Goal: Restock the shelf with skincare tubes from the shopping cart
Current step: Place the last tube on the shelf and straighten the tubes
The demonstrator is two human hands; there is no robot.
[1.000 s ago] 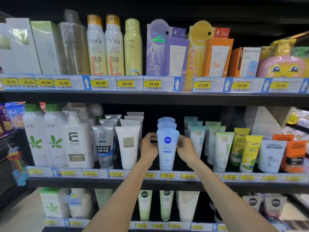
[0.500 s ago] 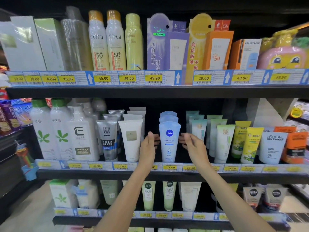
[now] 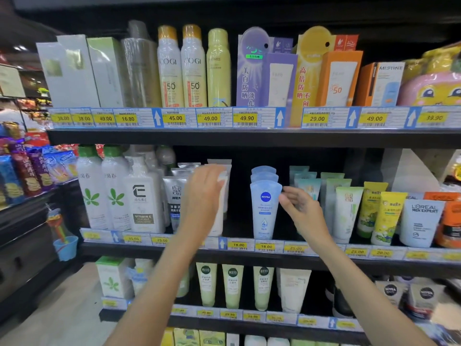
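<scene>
A row of light blue Nivea tubes (image 3: 265, 211) stands cap-down in the middle of the middle shelf (image 3: 239, 253). My right hand (image 3: 303, 213) hovers at the front tube's right edge with relaxed, loosely bent fingers that hold nothing. My left hand (image 3: 203, 198) is blurred, its fingers stretched out in front of the white tube (image 3: 220, 221) to the left, covering most of it. Whether it touches that tube is unclear. The shopping cart is out of view.
Grey men's tubes (image 3: 174, 196) and white bottles (image 3: 142, 196) stand left of my left hand. Green tubes (image 3: 345, 213), yellow tubes (image 3: 386, 216) and a L'Oreal tube (image 3: 421, 223) fill the right. Spray cans (image 3: 182, 68) and boxes line the top shelf; pale green tubes (image 3: 232, 285) stand below.
Both hands have let go of the front Nivea tube, which stays standing. My left hand has swung left and up to the white tube; my right hand has drawn back slightly.
</scene>
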